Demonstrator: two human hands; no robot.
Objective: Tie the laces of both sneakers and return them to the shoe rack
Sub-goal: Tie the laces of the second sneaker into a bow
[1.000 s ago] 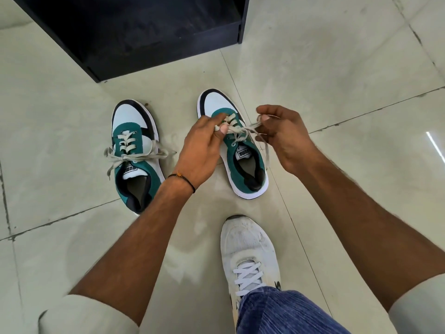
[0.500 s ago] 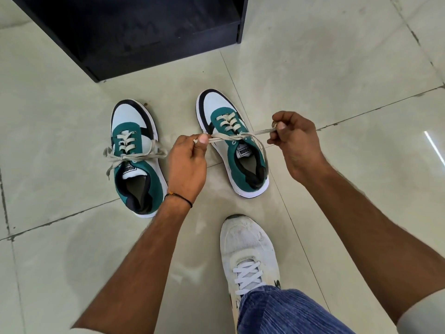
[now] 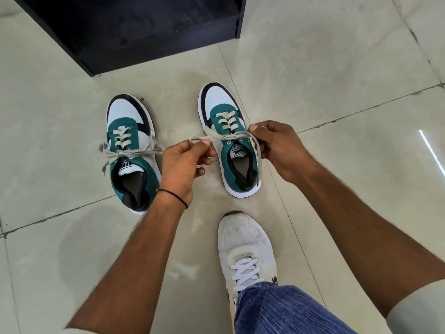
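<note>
On a pale tiled floor (image 3: 337, 68) stand two green-and-white sneakers. Both hands pinch the laces (image 3: 224, 137) of the right sneaker (image 3: 228, 141): left hand (image 3: 185, 162) gripping one end, right hand (image 3: 279, 145) the other, pulled apart. To the left, the left sneaker (image 3: 131, 150) already wears a bow. Beyond them sits a black shoe rack (image 3: 144, 30).

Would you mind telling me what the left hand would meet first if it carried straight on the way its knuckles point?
Probably the right-hand sneaker: the left hand, pinching a lace end, points right and slightly forward toward that shoe's inner side. Depth is hard to judge, so it might pass above it.
</note>
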